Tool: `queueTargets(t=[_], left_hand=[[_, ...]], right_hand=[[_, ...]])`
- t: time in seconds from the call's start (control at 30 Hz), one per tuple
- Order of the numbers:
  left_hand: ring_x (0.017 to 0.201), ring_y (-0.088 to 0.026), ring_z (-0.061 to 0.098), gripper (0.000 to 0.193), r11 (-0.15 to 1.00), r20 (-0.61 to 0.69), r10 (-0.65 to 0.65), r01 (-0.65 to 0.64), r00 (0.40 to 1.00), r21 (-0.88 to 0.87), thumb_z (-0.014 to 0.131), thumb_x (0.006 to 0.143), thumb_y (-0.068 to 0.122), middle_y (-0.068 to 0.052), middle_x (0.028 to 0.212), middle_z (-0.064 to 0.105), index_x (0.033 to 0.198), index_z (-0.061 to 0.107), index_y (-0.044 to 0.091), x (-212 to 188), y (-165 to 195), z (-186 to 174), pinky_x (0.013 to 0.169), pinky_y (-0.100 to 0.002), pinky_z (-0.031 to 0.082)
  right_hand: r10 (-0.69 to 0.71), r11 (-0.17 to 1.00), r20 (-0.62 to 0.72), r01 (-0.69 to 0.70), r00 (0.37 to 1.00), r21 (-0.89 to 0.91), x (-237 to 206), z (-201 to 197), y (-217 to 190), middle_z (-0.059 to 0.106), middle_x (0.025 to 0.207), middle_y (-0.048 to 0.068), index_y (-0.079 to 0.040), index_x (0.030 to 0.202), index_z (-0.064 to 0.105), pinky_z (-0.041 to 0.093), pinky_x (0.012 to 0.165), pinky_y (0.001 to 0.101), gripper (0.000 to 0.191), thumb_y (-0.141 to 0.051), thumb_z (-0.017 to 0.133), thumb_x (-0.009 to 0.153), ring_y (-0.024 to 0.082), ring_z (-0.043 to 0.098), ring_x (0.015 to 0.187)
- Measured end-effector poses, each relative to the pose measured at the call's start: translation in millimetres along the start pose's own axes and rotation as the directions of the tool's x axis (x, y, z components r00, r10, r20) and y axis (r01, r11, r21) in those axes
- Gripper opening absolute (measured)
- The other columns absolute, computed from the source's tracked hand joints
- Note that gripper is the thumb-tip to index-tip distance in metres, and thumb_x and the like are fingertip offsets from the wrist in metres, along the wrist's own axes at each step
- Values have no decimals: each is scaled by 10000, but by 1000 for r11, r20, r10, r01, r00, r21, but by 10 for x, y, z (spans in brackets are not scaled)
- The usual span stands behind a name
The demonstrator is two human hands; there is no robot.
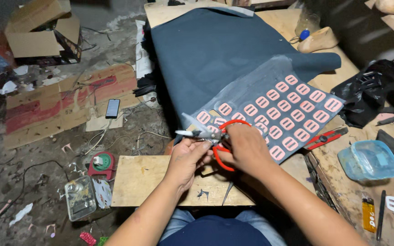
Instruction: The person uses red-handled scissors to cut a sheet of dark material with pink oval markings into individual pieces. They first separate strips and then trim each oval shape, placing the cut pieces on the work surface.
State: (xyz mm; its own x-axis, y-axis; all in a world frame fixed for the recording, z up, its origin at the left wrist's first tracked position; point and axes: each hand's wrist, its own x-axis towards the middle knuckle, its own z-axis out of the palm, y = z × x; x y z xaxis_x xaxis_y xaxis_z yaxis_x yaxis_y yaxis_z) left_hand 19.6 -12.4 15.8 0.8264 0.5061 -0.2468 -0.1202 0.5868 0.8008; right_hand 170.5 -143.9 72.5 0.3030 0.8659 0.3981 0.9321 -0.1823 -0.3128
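The right hand (247, 148) is closed through the red loops of the scissors (222, 136), fingers wrapped inside the handles. The blades project to the left of the hand, their bright tips ending well clear of the knuckles, over the gap between the bench and the board (137, 180). The left hand (189, 157) sits directly beside the right, touching the scissors near the pivot; its fingertips are pinched on the near corner of the sheet (233, 59) at the blades, though what exactly lies between them is too small to tell.

The sheet is dark grey-blue, spread across the bench (338, 182) above both hands, with its right part folded over to show a paler underside. That underside carries rows of pink rounded labels (292, 111); the lowest row lies just beside the right hand.

A red-handled cutter (324, 138) lies on the bench right of the labels. Further right are a blue lidded tub (370, 159) and a yellow lighter (368, 214). A phone (112, 108) lies on the floor, left.
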Motion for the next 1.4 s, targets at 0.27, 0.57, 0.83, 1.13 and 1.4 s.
queueTargets(t=[0.27, 0.57, 0.83, 1.13, 1.4], left_hand=[[635, -79, 553, 136, 993, -373, -8, -36, 928, -111, 713, 940, 160, -28, 778, 672, 918, 625, 59, 19, 66, -524, 557, -217, 422], [980, -104, 625, 478, 877, -542, 466, -283, 699, 389, 608, 827, 20, 31, 1162, 610, 1295, 527, 70, 74, 112, -969, 800, -256, 507], [887, -137, 689, 238, 645, -75, 549, -365, 832, 672, 717, 894, 110, -135, 1112, 656, 1044, 660, -65, 135, -300, -516, 777, -263, 554], [919, -117, 679, 402, 861, 56, 104, -118, 993, 494, 673, 910, 103, -106, 1138, 726, 1278, 612, -48, 146, -522, -310, 818, -254, 548], [1103, -174, 658, 548, 962, 30, -102, 91, 994, 258, 604, 880, 62, -106, 1331, 654, 1417, 505, 17, 117, -446, -260, 866, -294, 559]], right_hand=[[-224, 959, 88, 235, 971, -156, 230, 166, -207, 615, 956, 149, -16, 1019, 590, 455, 810, 423, 536, -393, 825, 720, 316, 605, 933], [222, 970, 200, -195, 954, -147, 253, 238, 359, 684, 836, 196, -9, 1031, 565, 526, 689, 513, 348, -261, 714, 843, 410, 671, 785], [388, 922, 240, -372, 890, -110, 44, 329, 436, 697, 885, 228, -4, 1068, 564, 542, 734, 523, 438, -297, 763, 810, 439, 684, 834], [382, 920, 140, -390, 913, 32, -98, 398, 274, 685, 950, 222, -8, 1090, 564, 524, 798, 502, 441, -214, 792, 773, 415, 664, 934], [316, 937, -23, -308, 949, 164, -227, 423, 131, 678, 929, 179, -26, 1116, 614, 507, 794, 473, 400, -100, 783, 761, 386, 643, 932]])
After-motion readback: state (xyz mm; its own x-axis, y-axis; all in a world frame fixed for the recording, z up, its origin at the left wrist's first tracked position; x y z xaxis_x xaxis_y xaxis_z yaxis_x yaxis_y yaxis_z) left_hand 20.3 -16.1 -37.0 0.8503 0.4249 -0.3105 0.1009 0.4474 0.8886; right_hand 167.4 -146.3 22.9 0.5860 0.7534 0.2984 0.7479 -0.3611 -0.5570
